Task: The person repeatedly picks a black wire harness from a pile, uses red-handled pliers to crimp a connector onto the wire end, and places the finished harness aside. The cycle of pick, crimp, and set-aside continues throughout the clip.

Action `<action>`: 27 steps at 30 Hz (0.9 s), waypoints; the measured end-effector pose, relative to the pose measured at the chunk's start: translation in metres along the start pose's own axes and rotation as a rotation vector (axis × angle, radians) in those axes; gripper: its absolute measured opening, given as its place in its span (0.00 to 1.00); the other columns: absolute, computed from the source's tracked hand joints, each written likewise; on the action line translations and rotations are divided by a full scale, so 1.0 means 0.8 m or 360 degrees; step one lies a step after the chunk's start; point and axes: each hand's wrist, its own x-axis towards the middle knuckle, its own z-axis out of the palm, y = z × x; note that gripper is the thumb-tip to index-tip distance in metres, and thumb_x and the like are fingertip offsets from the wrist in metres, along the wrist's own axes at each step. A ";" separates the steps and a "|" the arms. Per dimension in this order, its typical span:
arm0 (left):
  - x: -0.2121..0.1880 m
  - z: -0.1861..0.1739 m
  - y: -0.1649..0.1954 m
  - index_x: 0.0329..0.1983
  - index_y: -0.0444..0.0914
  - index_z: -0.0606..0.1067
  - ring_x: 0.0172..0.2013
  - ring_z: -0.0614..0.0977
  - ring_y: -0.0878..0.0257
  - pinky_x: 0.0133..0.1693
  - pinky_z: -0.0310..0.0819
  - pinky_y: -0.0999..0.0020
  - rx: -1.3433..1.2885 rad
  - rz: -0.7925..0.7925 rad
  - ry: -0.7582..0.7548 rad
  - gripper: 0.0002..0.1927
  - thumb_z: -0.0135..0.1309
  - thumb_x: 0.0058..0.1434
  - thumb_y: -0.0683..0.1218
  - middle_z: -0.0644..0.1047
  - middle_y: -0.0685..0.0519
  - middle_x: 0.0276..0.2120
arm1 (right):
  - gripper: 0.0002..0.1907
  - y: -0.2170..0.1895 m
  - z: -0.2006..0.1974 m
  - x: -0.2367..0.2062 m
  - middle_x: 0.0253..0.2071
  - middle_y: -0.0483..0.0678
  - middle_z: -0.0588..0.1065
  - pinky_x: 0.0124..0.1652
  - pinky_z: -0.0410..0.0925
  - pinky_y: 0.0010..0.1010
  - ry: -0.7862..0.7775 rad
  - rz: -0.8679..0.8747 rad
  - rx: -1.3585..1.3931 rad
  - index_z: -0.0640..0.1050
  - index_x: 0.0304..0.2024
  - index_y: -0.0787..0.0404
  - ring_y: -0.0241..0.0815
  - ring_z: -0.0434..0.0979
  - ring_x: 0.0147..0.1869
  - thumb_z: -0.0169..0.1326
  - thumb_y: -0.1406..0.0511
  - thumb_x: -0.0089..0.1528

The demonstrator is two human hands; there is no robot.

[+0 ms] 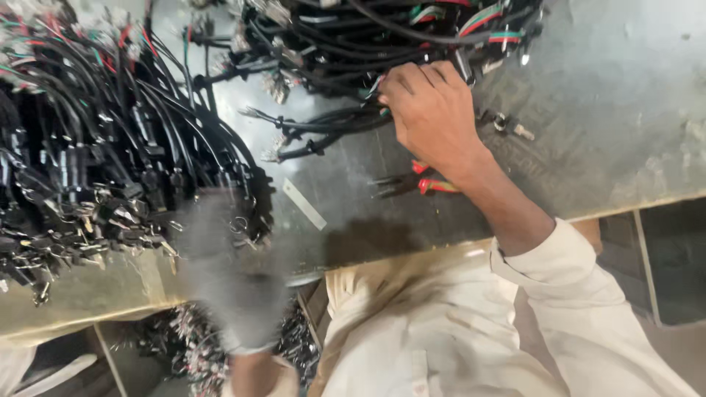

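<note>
My right hand (434, 110) reaches across the grey worktable (625, 110), its fingers curled on a black wire harness (331, 121) that trails left from the heap of harnesses (353, 37) at the far edge. My left hand (224, 272), in a grey glove and badly blurred, hovers at the table's near edge beside a big pile of black harnesses with metal terminals (88, 147). Its fingers cannot be made out. Red-handled pliers (401, 184) lie on the table just under my right wrist.
A white strip (304, 204) lies flat between the two hands. Small metal fittings (507, 126) sit right of my right hand. Below the table edge, a bin of more wire parts (191, 345) shows beside my cream shirt.
</note>
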 end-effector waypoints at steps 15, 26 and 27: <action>-0.104 0.087 0.063 0.48 0.32 0.73 0.28 0.76 0.57 0.35 0.71 0.63 -0.1281 -0.0640 -0.1100 0.14 0.51 0.68 0.48 0.74 0.45 0.27 | 0.27 -0.094 -0.071 -0.099 0.50 0.54 0.79 0.61 0.66 0.35 -0.0845 0.1040 0.3036 0.74 0.55 0.65 0.44 0.78 0.56 0.36 0.51 0.71; -0.103 0.097 0.049 0.52 0.35 0.74 0.41 0.77 0.60 0.43 0.74 0.62 -0.2314 -0.0780 -0.1074 0.14 0.49 0.69 0.48 0.77 0.51 0.41 | 0.17 -0.163 -0.152 -0.094 0.39 0.50 0.78 0.43 0.75 0.33 -0.0602 0.0180 0.2448 0.73 0.47 0.66 0.46 0.83 0.39 0.45 0.57 0.79; -0.094 0.094 0.048 0.52 0.35 0.74 0.42 0.78 0.60 0.43 0.74 0.61 -0.2250 -0.0595 -0.1152 0.15 0.49 0.68 0.49 0.77 0.52 0.41 | 0.16 -0.154 -0.163 -0.091 0.41 0.52 0.79 0.44 0.76 0.34 -0.0351 0.0122 0.2361 0.73 0.48 0.68 0.48 0.84 0.42 0.46 0.59 0.79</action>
